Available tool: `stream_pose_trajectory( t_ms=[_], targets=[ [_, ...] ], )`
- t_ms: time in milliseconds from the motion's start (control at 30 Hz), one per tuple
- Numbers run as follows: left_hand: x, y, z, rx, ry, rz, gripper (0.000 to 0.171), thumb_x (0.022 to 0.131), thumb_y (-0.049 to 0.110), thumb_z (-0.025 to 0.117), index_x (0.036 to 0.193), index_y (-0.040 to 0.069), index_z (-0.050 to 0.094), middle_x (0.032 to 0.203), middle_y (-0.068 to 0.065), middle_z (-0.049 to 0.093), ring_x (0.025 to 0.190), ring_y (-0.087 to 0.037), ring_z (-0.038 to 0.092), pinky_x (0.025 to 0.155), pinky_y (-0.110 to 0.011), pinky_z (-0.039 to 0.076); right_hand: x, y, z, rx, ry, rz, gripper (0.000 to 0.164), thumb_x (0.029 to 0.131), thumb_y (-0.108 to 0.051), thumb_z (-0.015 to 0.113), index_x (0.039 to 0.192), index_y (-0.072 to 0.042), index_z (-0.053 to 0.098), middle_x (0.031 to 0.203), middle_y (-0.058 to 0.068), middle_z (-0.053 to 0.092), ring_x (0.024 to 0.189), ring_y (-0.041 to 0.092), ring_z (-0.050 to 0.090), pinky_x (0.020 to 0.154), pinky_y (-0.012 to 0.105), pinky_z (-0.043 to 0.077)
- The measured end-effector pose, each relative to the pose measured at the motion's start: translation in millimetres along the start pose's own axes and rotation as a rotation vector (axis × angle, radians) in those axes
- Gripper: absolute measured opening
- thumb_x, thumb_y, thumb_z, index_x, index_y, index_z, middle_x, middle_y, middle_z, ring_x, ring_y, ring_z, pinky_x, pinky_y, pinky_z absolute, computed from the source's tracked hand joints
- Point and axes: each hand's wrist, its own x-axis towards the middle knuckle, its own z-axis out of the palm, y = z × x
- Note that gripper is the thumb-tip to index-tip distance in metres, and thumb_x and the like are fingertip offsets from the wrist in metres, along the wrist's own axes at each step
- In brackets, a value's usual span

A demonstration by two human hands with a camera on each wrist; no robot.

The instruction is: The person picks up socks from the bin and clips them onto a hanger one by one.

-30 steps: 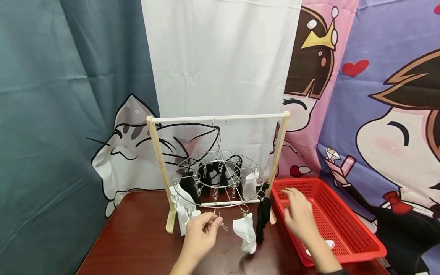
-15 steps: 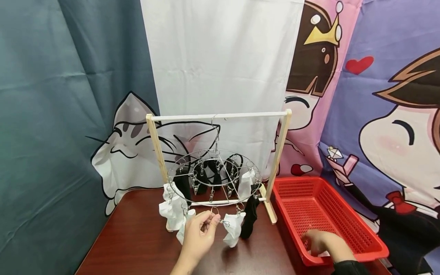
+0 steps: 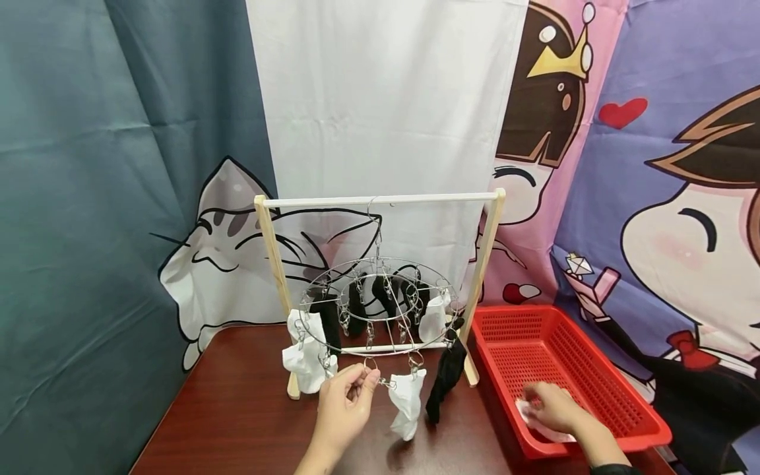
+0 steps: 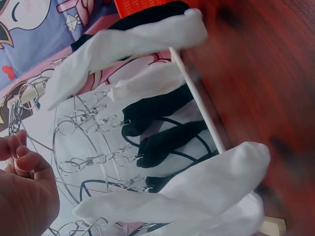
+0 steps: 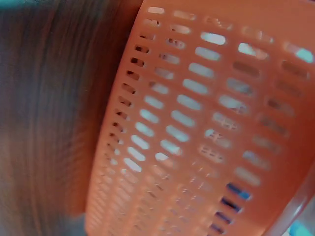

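At the front of a round metal sock hanger (image 3: pixel 380 353), my left hand (image 3: pixel 344 402) pinches a small metal clip (image 3: pixel 386 382) between thumb and forefinger. The left wrist view has the same hand (image 4: pixel 29 187) at its left edge. White socks (image 3: pixel 406 402) and black socks (image 3: pixel 448 373) dangle from the hanger's clips. Inside the red basket (image 3: pixel 629 396), my right hand (image 3: pixel 555 409) grips a white sock (image 3: pixel 540 429) with curled fingers, which partly hide it. The right wrist view is blurred and has only the basket's slotted wall (image 5: pixel 197 98).
A wooden stand with a white top rod (image 3: pixel 439 198) bears the hanger. The dark red-brown table (image 3: pixel 225 409) lies under everything. Printed cloth (image 3: pixel 380 99) hangs behind the table and along its right side.
My right hand has moved right and down from above the basket's left rim into it, and now grips the white sock. My left hand stays at its clip; the hanger has swayed slightly.
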Motion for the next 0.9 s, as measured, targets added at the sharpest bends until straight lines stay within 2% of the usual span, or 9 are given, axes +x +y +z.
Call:
stream_pose_trajectory(
  t_ms=[167, 233, 333, 433, 533, 633, 733, 833, 900],
  targets=[
    [-0.2, -0.3, 0.1, 0.001, 0.021, 0.035, 0.023, 0.088, 0.003, 0.076, 0.073, 0.016, 0.064, 0.063, 0.018, 0.047, 0.053, 0.009, 0.033, 0.042, -0.01, 0.027, 6, -5, 2, 0.096, 0.422, -0.093, 0.017, 0.081, 0.004, 0.079, 0.086, -0.01, 0.07, 0.076, -0.001, 0.072, 0.067, 0.0, 0.063, 0.057, 0.022, 0.052],
    [0.0, -0.2, -0.1, -0.004, 0.024, 0.042, 0.023, 0.089, 0.004, 0.075, 0.074, 0.017, 0.065, 0.063, 0.017, 0.048, 0.053, 0.009, 0.033, 0.042, -0.01, 0.027, 7, -8, 1, 0.107, 0.533, -0.094, 0.019, 0.076, 0.008, 0.081, 0.086, -0.006, 0.074, 0.077, 0.002, 0.073, 0.064, -0.004, 0.06, 0.053, 0.017, 0.047],
    [0.3, -0.1, -0.2, -0.014, 0.024, 0.037, 0.023, 0.09, 0.004, 0.075, 0.074, 0.019, 0.065, 0.063, 0.017, 0.048, 0.053, 0.009, 0.032, 0.043, -0.009, 0.026, 7, -11, 0, 0.102, 0.618, -0.07, 0.021, 0.071, 0.01, 0.083, 0.087, -0.003, 0.078, 0.079, 0.005, 0.072, 0.064, -0.004, 0.059, 0.051, 0.014, 0.044],
    [0.0, -0.6, 0.1, -0.024, 0.029, 0.034, 0.023, 0.09, 0.004, 0.074, 0.075, 0.019, 0.066, 0.063, 0.017, 0.049, 0.053, 0.009, 0.033, 0.043, -0.009, 0.026, 5, -14, -1, 0.106, 0.61, -0.012, 0.014, 0.078, 0.006, 0.081, 0.088, -0.001, 0.075, 0.076, 0.003, 0.067, 0.064, -0.003, 0.055, 0.052, 0.018, 0.044],
    [-1.1, -0.9, 0.6, -0.029, 0.033, 0.025, 0.022, 0.09, 0.004, 0.075, 0.075, 0.019, 0.067, 0.063, 0.018, 0.049, 0.052, 0.008, 0.033, 0.042, -0.01, 0.027, 1, -16, 1, 0.207, 0.536, 0.063, 0.008, 0.091, 0.003, 0.07, 0.096, 0.0, 0.065, 0.075, 0.002, 0.066, 0.063, -0.004, 0.052, 0.052, 0.022, 0.046],
    [-2.2, -1.2, 1.0, -0.032, 0.029, 0.013, 0.021, 0.09, 0.004, 0.075, 0.076, 0.018, 0.068, 0.065, 0.018, 0.051, 0.052, 0.008, 0.033, 0.042, -0.011, 0.027, -1, -17, 2, 0.424, 0.417, 0.138, 0.013, 0.097, 0.005, 0.06, 0.104, 0.006, 0.049, 0.074, 0.006, 0.063, 0.06, 0.0, 0.052, 0.05, 0.024, 0.047],
    [-2.7, -0.8, 1.2, -0.03, 0.025, 0.014, 0.02, 0.09, 0.003, 0.074, 0.077, 0.017, 0.068, 0.066, 0.017, 0.054, 0.052, 0.008, 0.033, 0.042, -0.011, 0.028, -3, -18, 0, 0.613, 0.307, 0.272, 0.029, 0.095, 0.006, 0.063, 0.114, 0.011, 0.042, 0.076, 0.007, 0.063, 0.06, 0.005, 0.055, 0.052, 0.025, 0.049],
    [-2.9, 0.3, 0.7, -0.024, 0.021, 0.001, 0.019, 0.091, 0.004, 0.074, 0.077, 0.016, 0.068, 0.066, 0.017, 0.053, 0.052, 0.008, 0.033, 0.042, -0.011, 0.028, -7, -21, -6, 0.714, 0.289, 0.438, 0.042, 0.091, -0.001, 0.072, 0.123, 0.014, 0.05, 0.084, 0.003, 0.068, 0.07, 0.007, 0.062, 0.061, 0.026, 0.054],
    [-2.8, 1.4, 0.2, -0.027, 0.023, -0.014, 0.02, 0.091, 0.005, 0.073, 0.076, 0.017, 0.067, 0.065, 0.017, 0.052, 0.052, 0.008, 0.033, 0.042, -0.012, 0.027, -9, -25, -10, 0.77, 0.329, 0.505, 0.036, 0.091, -0.01, 0.076, 0.119, 0.007, 0.062, 0.086, -0.004, 0.069, 0.074, 0.006, 0.062, 0.064, 0.025, 0.054]
  ],
)
